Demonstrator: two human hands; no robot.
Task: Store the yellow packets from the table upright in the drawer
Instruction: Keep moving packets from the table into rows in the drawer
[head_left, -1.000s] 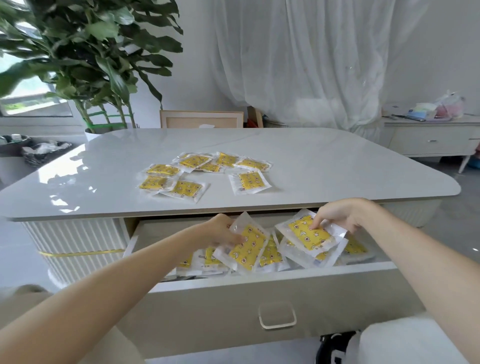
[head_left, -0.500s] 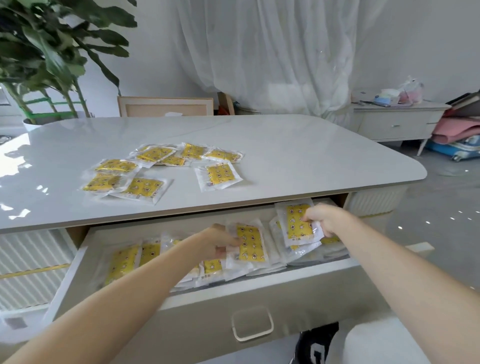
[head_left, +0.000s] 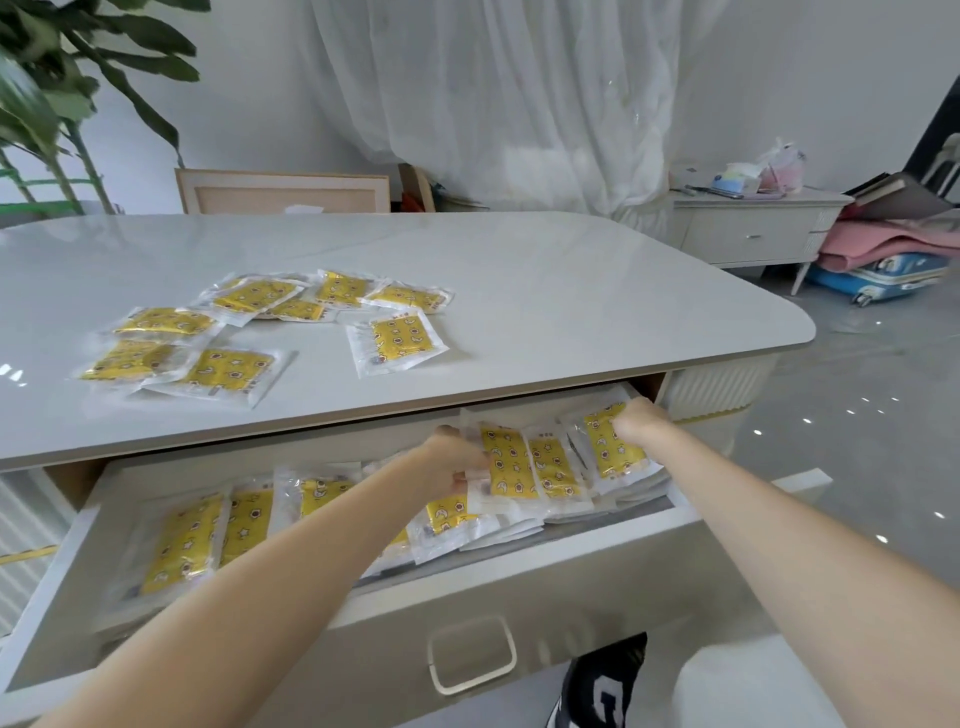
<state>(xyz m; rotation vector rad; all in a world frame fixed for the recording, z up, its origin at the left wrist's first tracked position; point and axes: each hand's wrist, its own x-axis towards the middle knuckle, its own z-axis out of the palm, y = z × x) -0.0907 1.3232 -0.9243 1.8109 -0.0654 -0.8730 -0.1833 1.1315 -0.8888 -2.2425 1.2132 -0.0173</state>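
Yellow film-wrapped packets (head_left: 400, 340): several lie flat on the pale worktop (head_left: 571, 291) at ten o'clock; many stand in the open white drawer (head_left: 519, 582); left hand (head_left: 457, 460) and right hand (head_left: 636, 421) each grip one; likely over half done.

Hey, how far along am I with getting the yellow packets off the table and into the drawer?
Done: a leaning row of yellow plastic packets already fills the open white drawer. In hand: your left hand pinches a middle packet, your right hand grips the rightmost packet, both inside the drawer. Left: roughly eight packets lie flat on the glossy white tabletop.
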